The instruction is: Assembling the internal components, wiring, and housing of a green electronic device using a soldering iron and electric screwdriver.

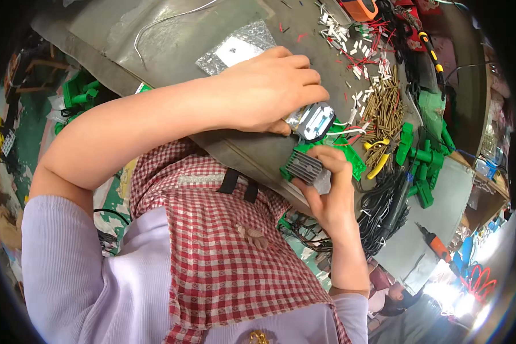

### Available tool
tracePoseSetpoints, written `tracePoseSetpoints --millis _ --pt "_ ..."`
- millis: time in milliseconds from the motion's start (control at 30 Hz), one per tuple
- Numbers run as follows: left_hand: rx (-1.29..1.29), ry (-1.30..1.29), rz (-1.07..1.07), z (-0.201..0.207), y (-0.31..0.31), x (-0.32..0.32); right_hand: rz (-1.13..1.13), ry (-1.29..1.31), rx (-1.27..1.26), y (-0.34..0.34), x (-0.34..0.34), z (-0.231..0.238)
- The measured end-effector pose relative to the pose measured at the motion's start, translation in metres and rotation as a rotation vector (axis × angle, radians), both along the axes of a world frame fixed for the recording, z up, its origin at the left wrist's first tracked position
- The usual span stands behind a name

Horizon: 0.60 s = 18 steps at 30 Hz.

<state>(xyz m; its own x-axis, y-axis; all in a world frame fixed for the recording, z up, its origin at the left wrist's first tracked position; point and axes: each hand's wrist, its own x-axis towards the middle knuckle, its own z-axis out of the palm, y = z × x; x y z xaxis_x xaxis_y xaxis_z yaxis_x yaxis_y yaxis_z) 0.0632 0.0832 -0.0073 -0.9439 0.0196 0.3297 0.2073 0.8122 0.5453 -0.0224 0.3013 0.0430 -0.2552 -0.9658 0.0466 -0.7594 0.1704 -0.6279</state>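
My left hand (278,89) reaches in from the left, its fingers closed around a shiny, black-rimmed oval piece (317,122) that looks like a lamp lens. White and red wires (350,133) run off to the right beside it. Just below, my right hand (333,186) grips a grey finned heat sink (305,166) between thumb and fingers. Green plastic (355,163) shows around and behind the heat sink; whether it is one part with it I cannot tell. The two held pieces are close together over the table's near edge.
A pile of brass-coloured pins (384,106) lies to the right, beside yellow-handled pliers (378,166). Several white connectors with red wires (358,46) are scattered behind. Clear bubble wrap (258,37) lies beyond my left hand. Green plastic parts (424,163) and black cables (378,212) stand at right.
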Motion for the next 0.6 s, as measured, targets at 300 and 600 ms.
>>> tracePoseSetpoints --millis 300,600 --pt "0.022 0.037 0.01 0.002 -0.005 0.0 -0.023 0.287 0.075 -0.015 0.011 0.016" --pt "-0.052 0.066 -0.028 -0.01 0.001 -0.012 0.136 -0.29 -0.056 -0.068 0.023 0.012"
